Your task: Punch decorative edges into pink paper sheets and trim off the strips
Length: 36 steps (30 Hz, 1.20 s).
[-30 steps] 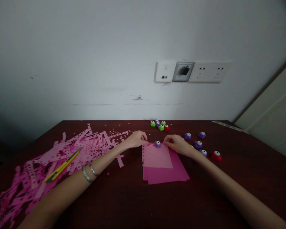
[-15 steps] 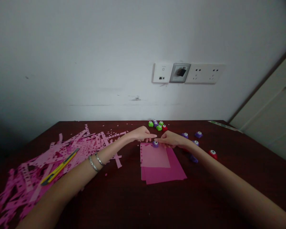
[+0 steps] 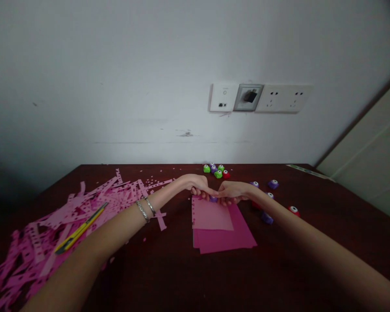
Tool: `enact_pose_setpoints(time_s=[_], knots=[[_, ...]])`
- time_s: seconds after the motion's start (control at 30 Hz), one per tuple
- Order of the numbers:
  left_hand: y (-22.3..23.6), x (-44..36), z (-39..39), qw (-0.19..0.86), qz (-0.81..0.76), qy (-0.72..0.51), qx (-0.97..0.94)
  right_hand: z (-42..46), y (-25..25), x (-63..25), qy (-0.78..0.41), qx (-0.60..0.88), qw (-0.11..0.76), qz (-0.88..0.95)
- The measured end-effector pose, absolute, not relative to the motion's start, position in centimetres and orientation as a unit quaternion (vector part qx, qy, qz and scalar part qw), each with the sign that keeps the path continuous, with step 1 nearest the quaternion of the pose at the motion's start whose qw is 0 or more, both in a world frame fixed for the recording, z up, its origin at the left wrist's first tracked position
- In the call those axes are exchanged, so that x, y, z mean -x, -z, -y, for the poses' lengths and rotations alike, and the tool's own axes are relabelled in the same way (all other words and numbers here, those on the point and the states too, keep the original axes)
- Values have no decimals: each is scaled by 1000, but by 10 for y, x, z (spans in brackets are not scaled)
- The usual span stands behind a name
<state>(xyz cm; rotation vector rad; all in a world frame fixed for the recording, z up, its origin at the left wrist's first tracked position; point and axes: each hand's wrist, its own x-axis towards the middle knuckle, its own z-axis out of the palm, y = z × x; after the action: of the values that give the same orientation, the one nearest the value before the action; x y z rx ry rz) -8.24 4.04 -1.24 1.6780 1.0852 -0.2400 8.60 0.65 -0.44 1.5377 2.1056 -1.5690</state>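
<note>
My left hand (image 3: 197, 185) and my right hand (image 3: 232, 193) meet over a small purple paper punch (image 3: 213, 199) on the far edge of a light pink sheet (image 3: 211, 215). Fingers of both hands are curled and pressed down on the punch, which is mostly hidden. The light sheet lies on darker pink sheets (image 3: 229, 236) on the dark wooden table (image 3: 169, 268). My left wrist wears two silver bangles (image 3: 145, 209).
A heap of punched pink paper strips (image 3: 61, 225) covers the table's left, with a yellow utility knife (image 3: 79, 229) on it. More punches lie behind: a green, purple and red cluster (image 3: 216, 170), purple ones (image 3: 273, 184), a red one (image 3: 293, 210). Wall sockets (image 3: 260, 98) above.
Both hands moved together from either side of the purple punch until their fingers closed over it and pressed down. The camera shifted slightly.
</note>
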Motion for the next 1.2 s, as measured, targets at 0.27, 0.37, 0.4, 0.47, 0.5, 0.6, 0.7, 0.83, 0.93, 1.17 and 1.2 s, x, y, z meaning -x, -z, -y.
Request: enact_pose_setpoints(time_s=[0.27, 0.37, 0.4, 0.47, 0.5, 0.6, 0.7, 0.83, 0.93, 1.17, 1.2], knots=[[23, 85, -46, 575, -426, 84, -693, -5, -5, -78, 488, -508, 70, -706], [22, 85, -40, 571, -425, 63, -700, -4, -4, -78, 483, -509, 61, -710], [21, 85, -38, 564, -430, 54, -703, -4, -2, -79, 483, -508, 56, -711], [17, 85, -31, 538, -446, 35, -714, -5, 2, -82, 487, -507, 43, -710], [15, 85, -28, 518, -454, 27, -724, -5, 5, -84, 490, -506, 33, -709], [9, 85, -18, 439, -464, 3, -769, -4, 13, -91, 487, -507, -6, -711], [4, 85, -5, 334, -471, -38, -816, 0, 19, -95, 463, -513, -47, -722], [-9, 85, 30, 171, -509, -75, -840, 6, 22, -99, 450, -507, -82, -731], [-13, 82, 65, 122, -464, -40, -877, 9, 18, -101, 427, -502, -108, -744], [16, 73, 121, 82, -413, 3, -907, 11, 20, -98, 259, -421, -149, -856], [19, 73, 124, 84, -415, 12, -906, 11, 22, -97, 237, -408, -144, -870]])
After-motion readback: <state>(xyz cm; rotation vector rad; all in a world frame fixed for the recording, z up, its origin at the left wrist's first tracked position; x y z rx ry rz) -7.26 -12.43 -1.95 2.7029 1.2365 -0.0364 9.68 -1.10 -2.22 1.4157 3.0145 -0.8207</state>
